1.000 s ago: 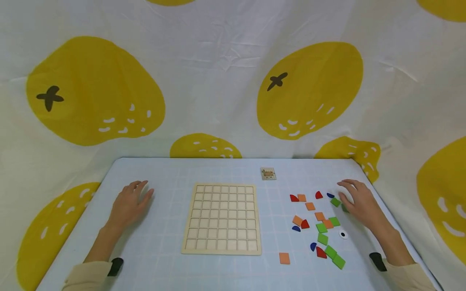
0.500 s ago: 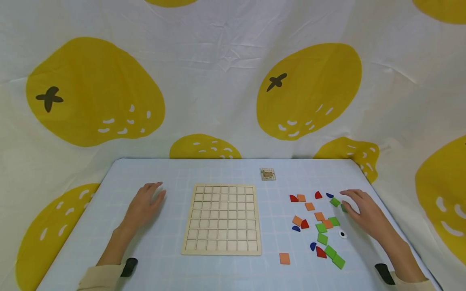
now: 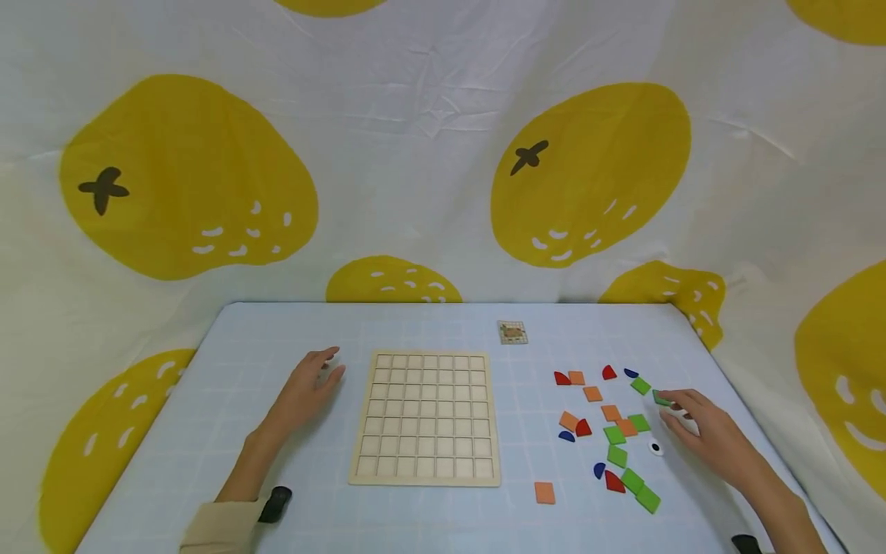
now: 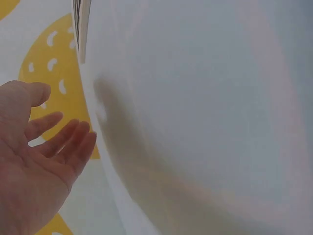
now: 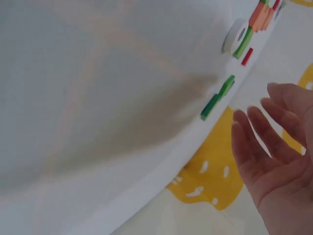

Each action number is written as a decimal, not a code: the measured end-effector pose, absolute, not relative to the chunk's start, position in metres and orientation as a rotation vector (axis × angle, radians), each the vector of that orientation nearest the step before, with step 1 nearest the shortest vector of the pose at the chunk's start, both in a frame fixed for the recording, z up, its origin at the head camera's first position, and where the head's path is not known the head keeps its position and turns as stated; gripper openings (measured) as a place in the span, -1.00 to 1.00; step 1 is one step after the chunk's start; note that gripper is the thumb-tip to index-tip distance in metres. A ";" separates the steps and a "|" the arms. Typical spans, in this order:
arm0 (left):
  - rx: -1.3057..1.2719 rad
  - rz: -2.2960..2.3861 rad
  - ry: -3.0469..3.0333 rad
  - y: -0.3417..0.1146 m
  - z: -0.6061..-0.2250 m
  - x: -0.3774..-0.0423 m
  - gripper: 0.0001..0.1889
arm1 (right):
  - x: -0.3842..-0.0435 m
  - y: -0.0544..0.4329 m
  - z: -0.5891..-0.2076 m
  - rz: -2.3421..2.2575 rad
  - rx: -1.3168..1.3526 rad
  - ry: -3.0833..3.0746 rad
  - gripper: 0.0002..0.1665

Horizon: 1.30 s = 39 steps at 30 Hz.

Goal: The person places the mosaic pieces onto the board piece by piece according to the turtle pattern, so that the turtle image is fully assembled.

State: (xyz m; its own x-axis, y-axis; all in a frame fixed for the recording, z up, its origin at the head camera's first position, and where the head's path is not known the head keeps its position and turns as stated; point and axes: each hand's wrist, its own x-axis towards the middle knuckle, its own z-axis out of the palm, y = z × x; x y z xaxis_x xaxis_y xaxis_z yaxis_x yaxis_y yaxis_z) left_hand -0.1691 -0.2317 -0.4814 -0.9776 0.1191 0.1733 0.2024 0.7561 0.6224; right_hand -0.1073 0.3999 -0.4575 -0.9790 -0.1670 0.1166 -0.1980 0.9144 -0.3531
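My left hand (image 3: 308,392) hovers over the table just left of a wooden grid board (image 3: 424,483), its fingers loosely bent around nothing. In the left wrist view the board's edge (image 4: 84,34) shows beyond the thumb. On the other side, my right hand (image 3: 709,431) is above the right part of the table, relaxed and holding nothing. Its fingertips overlap a green square tile (image 3: 661,398) in the head view. The right wrist view shows green tiles (image 5: 217,100) and a white eye disc (image 5: 236,36) lying beyond the fingers.
Orange squares (image 3: 544,493), green squares (image 3: 647,499), red quarter-circles (image 3: 614,482) and blue half-circles (image 3: 566,436) lie scattered right of the board. A small picture card (image 3: 512,332) lies near the back edge. A lemon-print cloth (image 3: 415,154) hangs behind the table.
My left hand has moved right, toward the board. The right hand has come nearer and slightly right, uncovering part of the green tile by its fingertips. The pieces lie as before.
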 end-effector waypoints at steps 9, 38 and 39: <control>-0.431 -1.054 -2.770 -0.214 -0.485 -0.176 -0.52 | -0.097 0.402 -0.462 0.651 0.237 -3.128 -0.55; -0.493 -1.287 -2.902 -0.193 -0.483 -0.179 -0.39 | -0.081 0.399 -0.484 0.724 0.499 -2.975 -0.61; -0.487 -1.286 -2.908 -0.192 -0.483 -0.179 -0.39 | -0.081 0.399 -0.484 0.729 0.500 -2.970 -0.62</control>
